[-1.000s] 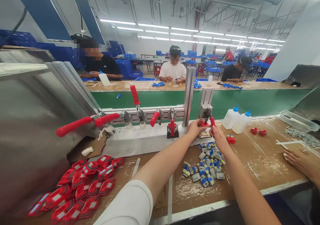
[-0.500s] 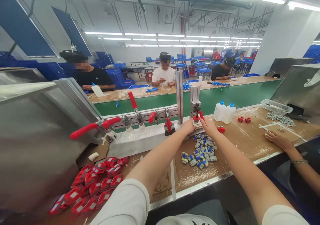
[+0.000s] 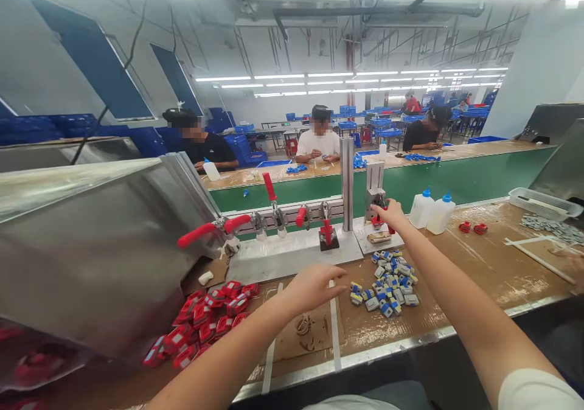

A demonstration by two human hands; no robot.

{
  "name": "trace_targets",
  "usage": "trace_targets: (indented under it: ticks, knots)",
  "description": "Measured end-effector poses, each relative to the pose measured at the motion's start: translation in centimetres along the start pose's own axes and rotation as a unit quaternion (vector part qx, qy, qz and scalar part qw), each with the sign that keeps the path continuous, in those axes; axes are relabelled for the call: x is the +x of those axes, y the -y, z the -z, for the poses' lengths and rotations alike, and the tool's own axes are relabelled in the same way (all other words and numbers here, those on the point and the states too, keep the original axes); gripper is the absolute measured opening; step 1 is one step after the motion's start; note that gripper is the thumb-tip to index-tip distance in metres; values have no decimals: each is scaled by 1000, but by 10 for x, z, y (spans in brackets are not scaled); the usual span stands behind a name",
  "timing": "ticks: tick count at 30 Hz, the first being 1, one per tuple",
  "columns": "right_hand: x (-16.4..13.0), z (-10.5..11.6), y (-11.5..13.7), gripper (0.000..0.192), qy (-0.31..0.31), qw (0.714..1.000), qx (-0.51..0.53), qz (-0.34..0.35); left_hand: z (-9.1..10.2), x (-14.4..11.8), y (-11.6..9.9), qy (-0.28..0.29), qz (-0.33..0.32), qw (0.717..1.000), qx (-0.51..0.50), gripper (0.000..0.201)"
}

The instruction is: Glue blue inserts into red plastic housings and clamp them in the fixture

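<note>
Under the right hand (image 3: 390, 213), a red-handled clamp (image 3: 379, 218) stands upright.

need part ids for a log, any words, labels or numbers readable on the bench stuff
None can be read.
Red parts: pale patches, too blurred to tell whether they carry text.
Grey and blue parts: too small.
White bottles: no label visible.
Right hand at the red-handled clamp: no marking visible.

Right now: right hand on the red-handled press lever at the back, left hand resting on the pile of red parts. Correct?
Not quite. The right hand is on the red press lever at the back, but the left hand is not on the pile of red parts. The head view shows it open above bare bench, between that pile and the grey-and-blue parts.
</note>
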State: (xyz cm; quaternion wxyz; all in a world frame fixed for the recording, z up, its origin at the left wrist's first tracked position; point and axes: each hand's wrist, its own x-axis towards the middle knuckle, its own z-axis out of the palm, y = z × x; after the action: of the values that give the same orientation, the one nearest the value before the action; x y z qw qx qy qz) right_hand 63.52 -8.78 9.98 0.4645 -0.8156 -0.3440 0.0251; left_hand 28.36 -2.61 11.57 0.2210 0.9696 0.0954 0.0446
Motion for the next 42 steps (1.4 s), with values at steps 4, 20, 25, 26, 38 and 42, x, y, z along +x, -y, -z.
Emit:
trace_targets:
  ticks: [4,20,25,26,38,42]
  knots:
    - [16,-8,13,76,-24,1000,10,-17,5,-38,11,-27,39,998,-29,35]
    - [12,-29,-8,50,-130,987,48,77,-12,-106,62,-287,2,958,-26,20]
    - [9,-38,-25,75,-150,981,88,91,-15,-110,60,-315,-36,948,-11,21]
    - [14,-35,-28,82,-129,981,108,94,-14,-111,59,-315,-42,948,-9,20]
    - [121,11,59,61,-150,971,101,158,-12,-121,44,-324,-19,946,-5,20]
    - [109,10,60,60,-147,973,93,150,-14,-118,40,-286,-16,958,1,19]
